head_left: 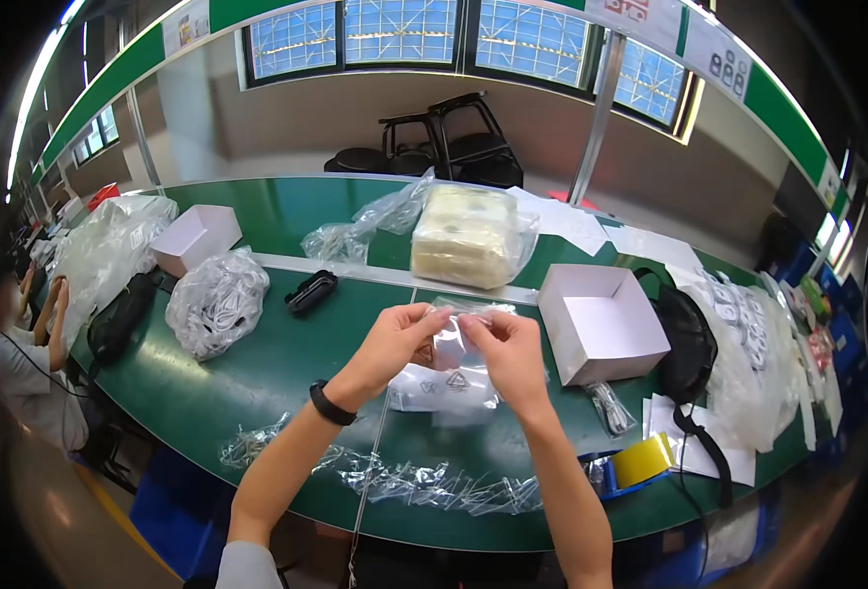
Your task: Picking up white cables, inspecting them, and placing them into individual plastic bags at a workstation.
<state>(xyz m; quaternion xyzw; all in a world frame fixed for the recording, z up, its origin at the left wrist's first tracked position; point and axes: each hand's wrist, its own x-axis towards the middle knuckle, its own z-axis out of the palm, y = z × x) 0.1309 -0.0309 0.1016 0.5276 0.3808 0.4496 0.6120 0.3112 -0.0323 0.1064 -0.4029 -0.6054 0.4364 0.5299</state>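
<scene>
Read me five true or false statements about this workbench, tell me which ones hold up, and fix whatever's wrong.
1. The left hand and the right hand both pinch a clear plastic bag. True.
2. A black wristband circles the right wrist. False: it is on the left wrist.
3. An open white box stands to the right of the hands. True.
4. The bag of white cables lies to the right of the hands. False: it lies to their left.
5. Black stools stand below the windows. True.
</scene>
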